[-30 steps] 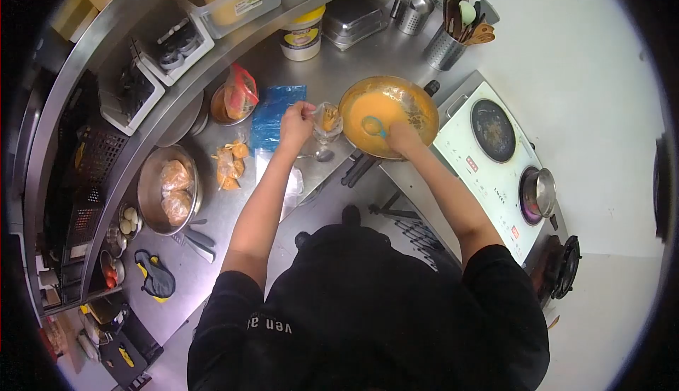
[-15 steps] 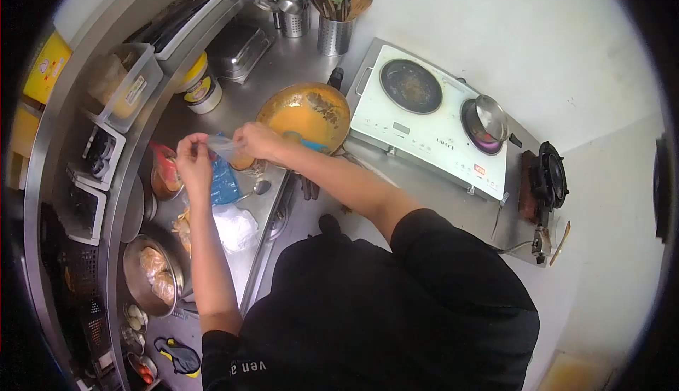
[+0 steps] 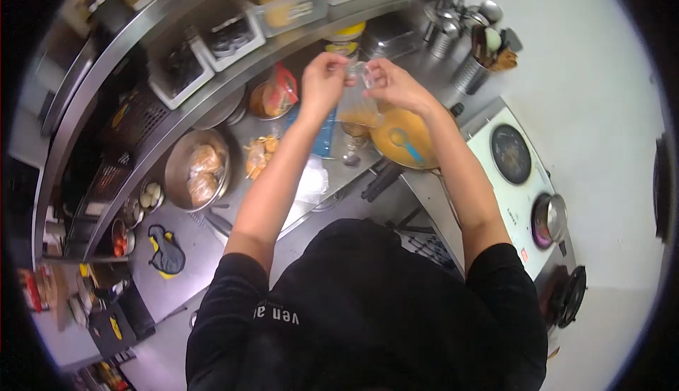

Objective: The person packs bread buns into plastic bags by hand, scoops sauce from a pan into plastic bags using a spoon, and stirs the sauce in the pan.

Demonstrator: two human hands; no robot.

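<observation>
A clear plastic bag (image 3: 357,101) hangs between my two hands, with something orange showing at its bottom. My left hand (image 3: 327,80) pinches the left side of its top edge, and my right hand (image 3: 394,85) pinches the right side. Below my right hand is a pan (image 3: 392,138) of orange sauce, in which a blue-handled utensil (image 3: 412,152) rests. A spoon (image 3: 351,158) lies beside a small container (image 3: 355,133) on the counter. Left of these are a blue plastic sheet or bag (image 3: 325,138) and a crumpled white clear bag (image 3: 312,180).
A steel bowl (image 3: 175,172) holds wrapped bundles, with orange-brown pieces (image 3: 260,156) nearby. A red packet (image 3: 284,87) stands in a bowl. Overhead runs a metal shelf (image 3: 191,87) with bins. To the right sits a white double cooktop (image 3: 520,186) with a small pot (image 3: 555,218).
My view has turned left, so the counter things appear further right. Both hands have lifted the bag, which now hangs stretched between them.
</observation>
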